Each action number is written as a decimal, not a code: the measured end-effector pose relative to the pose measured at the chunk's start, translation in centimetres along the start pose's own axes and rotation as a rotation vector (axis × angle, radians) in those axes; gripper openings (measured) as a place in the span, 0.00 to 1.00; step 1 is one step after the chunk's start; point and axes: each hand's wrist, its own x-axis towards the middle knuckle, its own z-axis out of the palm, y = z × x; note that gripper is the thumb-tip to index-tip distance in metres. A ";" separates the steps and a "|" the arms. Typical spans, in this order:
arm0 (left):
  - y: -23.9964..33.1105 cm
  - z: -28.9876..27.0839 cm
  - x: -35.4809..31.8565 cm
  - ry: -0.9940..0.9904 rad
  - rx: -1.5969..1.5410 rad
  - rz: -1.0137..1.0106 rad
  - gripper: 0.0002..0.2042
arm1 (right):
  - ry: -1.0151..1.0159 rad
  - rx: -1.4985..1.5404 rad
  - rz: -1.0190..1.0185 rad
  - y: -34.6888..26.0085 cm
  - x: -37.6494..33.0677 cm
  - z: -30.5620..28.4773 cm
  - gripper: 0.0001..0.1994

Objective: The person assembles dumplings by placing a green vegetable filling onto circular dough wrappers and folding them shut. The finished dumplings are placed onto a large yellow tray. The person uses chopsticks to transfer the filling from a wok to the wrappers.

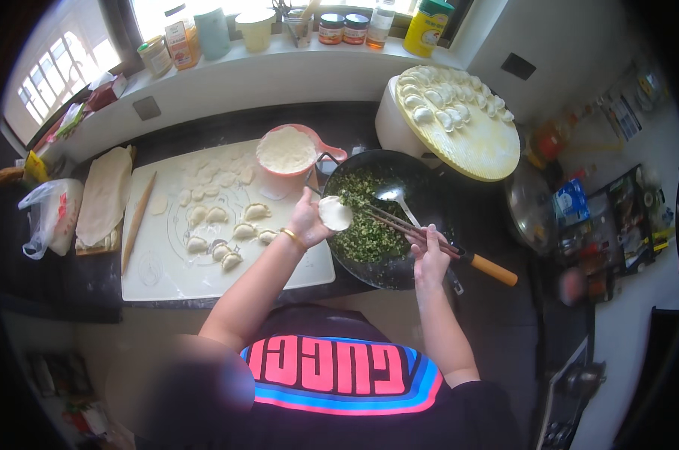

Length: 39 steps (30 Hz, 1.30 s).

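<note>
My left hand [307, 219] holds a round white dumpling wrapper [335, 213] flat on its fingers, at the left rim of a black wok [429, 196]. The wok holds chopped green filling [366, 225] and a metal spoon [393, 195]. My right hand [429, 255] grips a pair of dark chopsticks [388, 219], whose tips reach toward the wrapper over the filling. A gold bangle sits on my left wrist.
A white mat [167, 262] carries several folded dumplings [227, 232], a rolling pin [138, 222] and dough discs. A pink bowl of flour [287, 150] stands behind. A round yellow tray [482, 142] holds more dumplings. The wok's orange handle [494, 270] points right. Jars line the windowsill.
</note>
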 end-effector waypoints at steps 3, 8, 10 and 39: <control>-0.8 1.7 0.6 -0.038 -0.030 -0.031 0.38 | -0.123 -0.149 -0.248 -1.3 -1.8 0.4 0.09; -1.1 2.9 0.9 -0.024 -0.081 -0.078 0.38 | -0.607 -0.709 -1.097 -3.9 -4.6 1.6 0.05; -1.0 2.5 1.2 -0.024 -0.079 -0.076 0.39 | -0.819 -0.804 -1.272 -4.4 -5.3 2.1 0.10; 2.8 -0.8 -3.5 0.089 -0.087 0.061 0.39 | 0.059 -0.071 0.096 4.6 3.1 0.3 0.11</control>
